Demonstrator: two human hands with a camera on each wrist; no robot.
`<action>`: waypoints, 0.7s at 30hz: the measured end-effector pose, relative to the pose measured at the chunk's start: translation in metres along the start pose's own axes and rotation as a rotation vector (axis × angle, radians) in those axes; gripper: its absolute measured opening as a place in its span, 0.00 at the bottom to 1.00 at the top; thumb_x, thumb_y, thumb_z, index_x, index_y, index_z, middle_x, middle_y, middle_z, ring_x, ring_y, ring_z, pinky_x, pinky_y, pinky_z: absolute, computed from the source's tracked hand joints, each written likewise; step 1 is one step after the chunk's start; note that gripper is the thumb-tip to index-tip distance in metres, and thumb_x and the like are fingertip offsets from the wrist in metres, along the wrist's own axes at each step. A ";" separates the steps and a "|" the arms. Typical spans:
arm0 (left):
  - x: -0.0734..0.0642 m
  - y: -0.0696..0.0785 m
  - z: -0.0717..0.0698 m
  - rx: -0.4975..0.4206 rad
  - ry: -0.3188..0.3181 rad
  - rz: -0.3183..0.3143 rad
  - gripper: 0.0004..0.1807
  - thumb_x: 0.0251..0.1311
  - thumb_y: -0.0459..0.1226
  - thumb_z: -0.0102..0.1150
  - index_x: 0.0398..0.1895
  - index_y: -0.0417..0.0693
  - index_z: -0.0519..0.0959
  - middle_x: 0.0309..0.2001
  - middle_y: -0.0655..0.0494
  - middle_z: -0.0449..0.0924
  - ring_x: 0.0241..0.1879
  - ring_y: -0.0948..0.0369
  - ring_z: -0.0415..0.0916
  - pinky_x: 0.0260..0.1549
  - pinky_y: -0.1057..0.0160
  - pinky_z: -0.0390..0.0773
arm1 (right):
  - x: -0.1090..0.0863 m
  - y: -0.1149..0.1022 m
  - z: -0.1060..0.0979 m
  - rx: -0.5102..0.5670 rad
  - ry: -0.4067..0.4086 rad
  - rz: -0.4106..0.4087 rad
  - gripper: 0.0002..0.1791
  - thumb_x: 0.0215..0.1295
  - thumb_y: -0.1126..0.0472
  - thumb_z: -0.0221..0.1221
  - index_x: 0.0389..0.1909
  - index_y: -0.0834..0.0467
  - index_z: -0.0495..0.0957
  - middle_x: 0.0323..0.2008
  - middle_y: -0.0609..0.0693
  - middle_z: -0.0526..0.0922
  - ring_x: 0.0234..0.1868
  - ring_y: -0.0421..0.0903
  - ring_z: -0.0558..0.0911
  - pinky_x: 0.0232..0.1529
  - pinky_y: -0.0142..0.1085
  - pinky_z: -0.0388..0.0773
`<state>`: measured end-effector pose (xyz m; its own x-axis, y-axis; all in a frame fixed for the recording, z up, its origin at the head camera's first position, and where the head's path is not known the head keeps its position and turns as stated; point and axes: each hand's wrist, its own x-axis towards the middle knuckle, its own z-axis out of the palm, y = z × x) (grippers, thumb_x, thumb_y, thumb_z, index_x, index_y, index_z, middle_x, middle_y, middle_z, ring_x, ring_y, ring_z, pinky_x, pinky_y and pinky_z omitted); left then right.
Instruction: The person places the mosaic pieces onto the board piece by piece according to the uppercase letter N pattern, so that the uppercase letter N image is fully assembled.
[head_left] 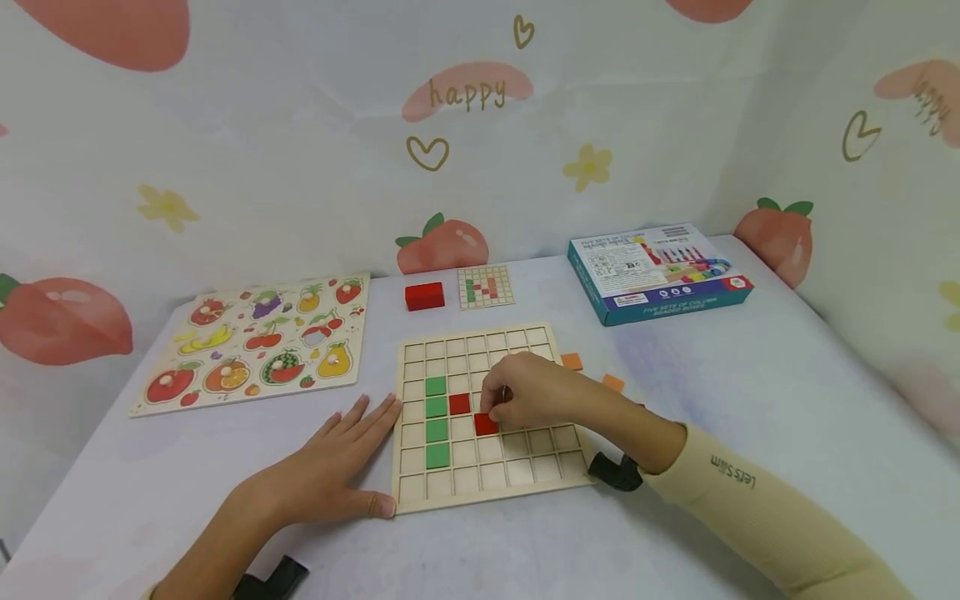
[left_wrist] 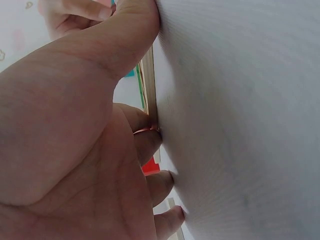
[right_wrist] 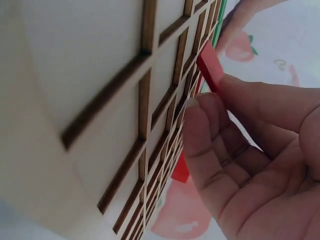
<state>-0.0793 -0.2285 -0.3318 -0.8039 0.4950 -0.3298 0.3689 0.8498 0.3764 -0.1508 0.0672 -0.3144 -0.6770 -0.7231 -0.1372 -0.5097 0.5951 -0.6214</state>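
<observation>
A wooden grid board lies on the table. Four-sided green tiles form a column in its left part, with a red tile beside them. Between thumb and fingertips my right hand pinches another red tile, over the middle of the grid; in the right wrist view it stands tilted. My left hand rests on the table with fingers spread, its fingertips and thumb touching the board's left edge. The right hand hides some of the cells.
Behind the board are a red block and a small pattern card. A fruit puzzle board lies at left, a boxed bead set at back right. Orange tiles lie by the board's right edge.
</observation>
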 end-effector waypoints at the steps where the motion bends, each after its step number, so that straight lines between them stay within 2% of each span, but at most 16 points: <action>1: 0.000 0.000 0.000 -0.002 0.000 0.000 0.67 0.46 0.71 0.63 0.82 0.50 0.45 0.81 0.51 0.42 0.78 0.41 0.33 0.70 0.33 0.39 | -0.001 0.000 -0.001 0.000 -0.005 0.004 0.06 0.61 0.70 0.65 0.32 0.55 0.86 0.26 0.40 0.79 0.32 0.40 0.76 0.36 0.33 0.76; 6: -0.001 0.000 0.000 0.001 0.002 0.004 0.66 0.46 0.71 0.62 0.82 0.50 0.44 0.81 0.50 0.43 0.78 0.41 0.33 0.70 0.33 0.40 | -0.012 0.009 -0.010 0.031 0.016 0.037 0.09 0.63 0.70 0.63 0.42 0.56 0.86 0.30 0.42 0.79 0.35 0.42 0.77 0.40 0.35 0.77; 11: 0.000 0.001 0.000 0.008 -0.004 0.000 0.66 0.47 0.71 0.62 0.82 0.49 0.44 0.81 0.50 0.42 0.78 0.41 0.33 0.70 0.34 0.40 | -0.036 0.026 -0.030 0.029 0.049 0.090 0.05 0.64 0.69 0.64 0.37 0.57 0.85 0.29 0.45 0.80 0.35 0.44 0.76 0.38 0.36 0.78; 16: -0.001 0.001 0.000 0.011 -0.003 -0.002 0.67 0.46 0.71 0.62 0.82 0.49 0.44 0.80 0.49 0.43 0.77 0.40 0.33 0.70 0.33 0.41 | -0.068 0.044 -0.048 -0.021 0.021 0.220 0.02 0.63 0.63 0.68 0.33 0.54 0.85 0.28 0.44 0.79 0.34 0.44 0.77 0.34 0.35 0.78; 21: -0.001 0.001 -0.001 0.012 0.001 0.003 0.66 0.47 0.71 0.62 0.82 0.48 0.44 0.80 0.49 0.43 0.77 0.41 0.33 0.70 0.34 0.40 | -0.096 0.068 -0.050 -0.073 -0.008 0.357 0.05 0.59 0.61 0.71 0.33 0.52 0.84 0.28 0.44 0.78 0.35 0.45 0.75 0.33 0.35 0.77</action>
<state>-0.0787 -0.2287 -0.3307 -0.8030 0.4977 -0.3279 0.3769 0.8502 0.3675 -0.1471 0.1940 -0.3047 -0.8151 -0.4676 -0.3419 -0.2786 0.8339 -0.4765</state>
